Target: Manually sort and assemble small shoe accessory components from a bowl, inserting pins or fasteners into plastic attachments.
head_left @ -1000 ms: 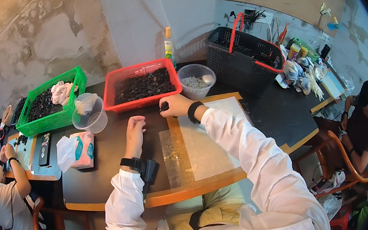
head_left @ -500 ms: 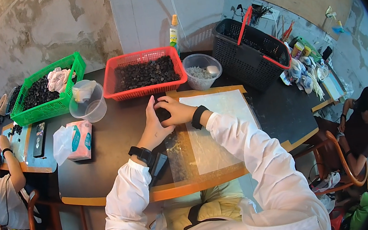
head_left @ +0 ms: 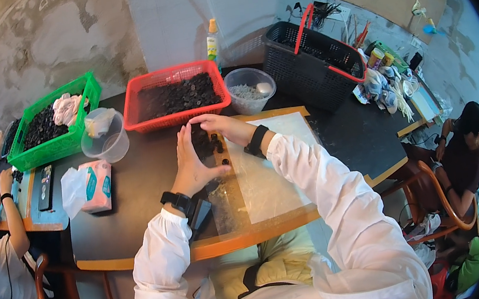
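Observation:
Small dark round pieces (head_left: 208, 142) lie in a loose pile on the table between my two hands. A single black piece (head_left: 225, 162) sits apart, just past the tip of my left thumb. My left hand (head_left: 190, 167) stands on edge along the pile's left side, its fingers stretched and its thumb spread; it is open. My right hand (head_left: 227, 128) arches over the pile's far right side, fingers extended and thumb apart, with no thing held. The finer shape of the pieces is too small to tell.
Behind my hands stands a red basket (head_left: 131, 112) of dark discs, beside a clear tub (head_left: 249, 81) of grey bits. A black basket (head_left: 308, 72) is at the right, a green basket (head_left: 59, 148) and tissue box (head_left: 97, 184) at the left. White sheet (head_left: 275, 187) lies nearby. Two people sit either side.
My cupped hands have moved apart and opened. Dark pieces that were gathered between them now lie spread on the table. The whole view has shifted slightly.

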`<state>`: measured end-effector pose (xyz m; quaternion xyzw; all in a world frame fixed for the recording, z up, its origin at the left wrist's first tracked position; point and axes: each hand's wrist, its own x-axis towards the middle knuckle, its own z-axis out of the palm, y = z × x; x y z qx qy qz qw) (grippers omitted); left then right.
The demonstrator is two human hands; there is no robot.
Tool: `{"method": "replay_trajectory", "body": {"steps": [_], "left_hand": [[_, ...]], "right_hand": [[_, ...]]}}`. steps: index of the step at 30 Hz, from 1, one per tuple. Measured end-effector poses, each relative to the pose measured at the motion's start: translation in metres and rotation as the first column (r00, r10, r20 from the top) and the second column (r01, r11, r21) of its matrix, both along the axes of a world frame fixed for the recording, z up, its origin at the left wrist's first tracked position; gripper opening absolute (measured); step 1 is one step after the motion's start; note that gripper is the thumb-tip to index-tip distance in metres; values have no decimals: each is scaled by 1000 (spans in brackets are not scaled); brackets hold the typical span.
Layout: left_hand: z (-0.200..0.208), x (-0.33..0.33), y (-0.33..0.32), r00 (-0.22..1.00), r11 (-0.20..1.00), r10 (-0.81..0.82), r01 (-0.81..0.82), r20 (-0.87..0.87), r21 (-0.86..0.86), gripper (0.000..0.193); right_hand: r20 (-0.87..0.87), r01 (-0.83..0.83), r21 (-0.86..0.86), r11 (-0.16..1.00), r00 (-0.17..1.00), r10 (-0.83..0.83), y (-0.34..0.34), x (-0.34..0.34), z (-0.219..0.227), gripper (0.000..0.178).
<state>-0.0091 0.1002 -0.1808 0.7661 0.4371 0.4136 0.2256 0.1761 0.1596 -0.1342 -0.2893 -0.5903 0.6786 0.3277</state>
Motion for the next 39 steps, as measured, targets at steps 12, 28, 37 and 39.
{"method": "replay_trajectory", "body": {"steps": [12, 28, 37, 39], "left_hand": [[6, 23, 7, 880, 989, 116, -57, -461, 139, 95], [-14, 25, 22, 889, 970, 110, 1, -445, 243, 33], [-9, 22, 32, 927, 958, 151, -52, -342, 281, 22], [-11, 16, 33, 932, 949, 166, -63, -321, 309, 23]], "right_hand": [[449, 327, 671, 665, 535, -716, 3, 263, 175, 20], [818, 68, 537, 841, 202, -539, 103, 358, 89, 71], [890, 27, 441, 897, 112, -441, 111, 358, 95, 63], [903, 11, 418, 908, 101, -417, 113, 356, 93, 61]]}}
